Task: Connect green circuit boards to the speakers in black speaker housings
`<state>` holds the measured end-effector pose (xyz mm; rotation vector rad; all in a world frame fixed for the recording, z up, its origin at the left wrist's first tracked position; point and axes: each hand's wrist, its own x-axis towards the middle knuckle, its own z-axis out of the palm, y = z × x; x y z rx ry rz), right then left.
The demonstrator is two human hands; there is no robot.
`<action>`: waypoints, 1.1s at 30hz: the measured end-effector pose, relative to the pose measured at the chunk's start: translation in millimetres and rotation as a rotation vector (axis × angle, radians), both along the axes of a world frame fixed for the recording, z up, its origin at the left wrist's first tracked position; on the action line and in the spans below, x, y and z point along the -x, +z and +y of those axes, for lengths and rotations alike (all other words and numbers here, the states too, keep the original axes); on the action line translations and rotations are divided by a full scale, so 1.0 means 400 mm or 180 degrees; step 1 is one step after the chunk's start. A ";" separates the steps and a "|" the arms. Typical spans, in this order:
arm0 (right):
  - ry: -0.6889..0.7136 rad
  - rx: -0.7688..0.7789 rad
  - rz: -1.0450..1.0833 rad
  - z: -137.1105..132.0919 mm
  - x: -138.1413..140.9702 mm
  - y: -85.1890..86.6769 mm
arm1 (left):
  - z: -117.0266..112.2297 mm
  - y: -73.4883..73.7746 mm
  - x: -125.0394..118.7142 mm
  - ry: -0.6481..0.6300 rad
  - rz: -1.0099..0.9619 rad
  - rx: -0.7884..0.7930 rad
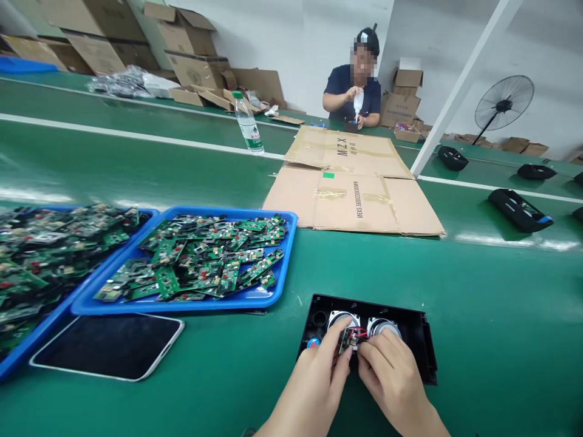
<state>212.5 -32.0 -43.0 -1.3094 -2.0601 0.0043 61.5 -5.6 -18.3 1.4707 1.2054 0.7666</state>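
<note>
A black plastic speaker housing (415, 340) lies on the green bench in front of me, with two round speaker drivers (381, 326) set in it. Above the housing, my left hand (321, 367) pinches a small circuit board (345, 341) between thumb and fingers. My right hand (390, 367) is closed at the board's right side, where red wires (361, 332) run. Its fingertips seem pinched on the wires or their plug, though the exact grip is hidden. A blue round part (313, 343) shows at the housing's left.
Blue trays (291, 255) heaped with circuit boards stand at the left, beside a dark-screened phone (109, 346). Flattened cardboard (337, 206) and a water bottle (249, 124) lie ahead. Black speaker shells (519, 210) sit at right. A co-worker (339, 91) holds a white bottle across the bench.
</note>
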 end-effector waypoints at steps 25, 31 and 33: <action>-0.0464 0.0730 0.0913 0.019 -0.001 0.009 | 0.029 0.039 0.029 -0.0696 -0.0131 -0.0147; -0.0772 0.0790 0.0890 0.014 0.004 0.002 | 0.022 0.019 0.036 -0.0782 -0.0181 0.0285; -0.0821 0.0809 0.0916 0.012 0.005 -0.004 | 0.021 0.016 0.033 -0.0772 -0.0128 0.0252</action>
